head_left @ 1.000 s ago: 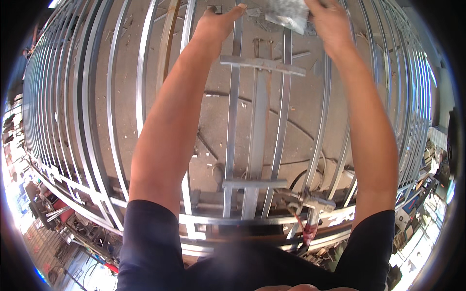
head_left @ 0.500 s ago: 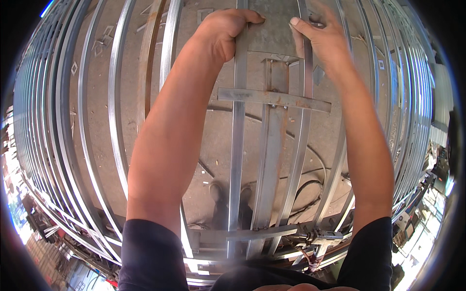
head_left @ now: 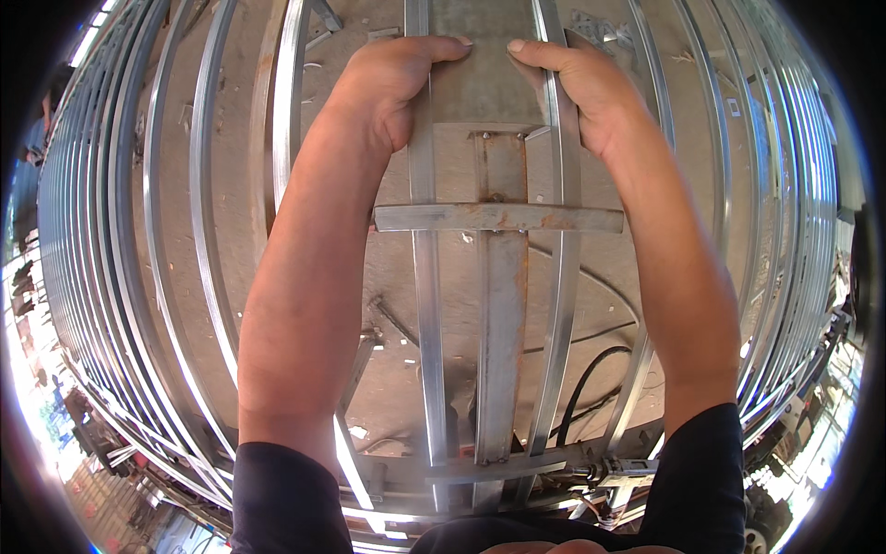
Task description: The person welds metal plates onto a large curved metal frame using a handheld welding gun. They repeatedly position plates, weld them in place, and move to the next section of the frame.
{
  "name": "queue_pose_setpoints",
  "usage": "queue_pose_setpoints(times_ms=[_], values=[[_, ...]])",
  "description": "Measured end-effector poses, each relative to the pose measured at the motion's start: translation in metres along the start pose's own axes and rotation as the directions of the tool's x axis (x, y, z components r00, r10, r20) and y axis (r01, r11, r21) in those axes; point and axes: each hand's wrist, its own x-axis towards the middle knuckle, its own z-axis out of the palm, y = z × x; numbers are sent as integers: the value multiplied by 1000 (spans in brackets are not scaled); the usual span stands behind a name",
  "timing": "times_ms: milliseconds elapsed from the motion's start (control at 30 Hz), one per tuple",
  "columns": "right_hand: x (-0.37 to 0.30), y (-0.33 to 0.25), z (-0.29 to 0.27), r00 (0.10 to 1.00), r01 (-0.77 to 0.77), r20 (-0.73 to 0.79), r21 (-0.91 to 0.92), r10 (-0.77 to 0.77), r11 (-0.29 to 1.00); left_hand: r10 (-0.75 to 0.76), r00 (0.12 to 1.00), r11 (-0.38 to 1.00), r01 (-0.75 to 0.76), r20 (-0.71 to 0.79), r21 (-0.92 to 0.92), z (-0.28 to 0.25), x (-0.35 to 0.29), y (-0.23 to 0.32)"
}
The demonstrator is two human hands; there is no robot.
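Observation:
A flat grey metal plate [head_left: 486, 78] lies across two parallel steel bars near the top of the view. My left hand [head_left: 392, 78] grips its left edge together with the left steel bar [head_left: 426, 305]. On its right edge my right hand [head_left: 581, 88] is closed over the plate and the right steel bar [head_left: 561, 305]. Just below the plate a rusty flat cross piece [head_left: 498, 218] spans both bars, over a wider rusty central strip [head_left: 501, 342].
Many long steel bars [head_left: 208, 212] run side by side over a concrete floor, curving toward the rim of the view. A black cable [head_left: 591, 374] loops on the floor at the lower right. A clamp-like fitting [head_left: 618, 469] sits at the frame's near end.
Both hands and the plate sit lower and nearer in the view than a second ago. The hands, then up around a small plate, now hold it down on the two bars.

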Motion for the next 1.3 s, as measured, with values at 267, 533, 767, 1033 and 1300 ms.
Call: queue_pose_setpoints(times_ms=[267, 533, 767, 1033, 1300], values=[[12, -1, -6, 979, -184, 96, 67, 177, 981, 47, 999, 999, -47, -13, -9, 0, 5, -3], [-4, -9, 5, 981, -181, -48, 85, 186, 980, 33, 999, 999, -33, 10, 16, 1, -3, -4], [-5, -6, 2, 980, -196, -30, 73, 198, 978, 16, 1000, 1000, -16, 13, 26, 0, -9, -5], [-12, -8, 2, 979, -201, -2, 92, 202, 975, 76, 997, 997, -76, 1, 13, 1, -11, -8], [-12, -7, 1, 976, -219, 28, 115, 217, 969, 50, 998, 999, -51, -42, -19, 7, -12, -4]])
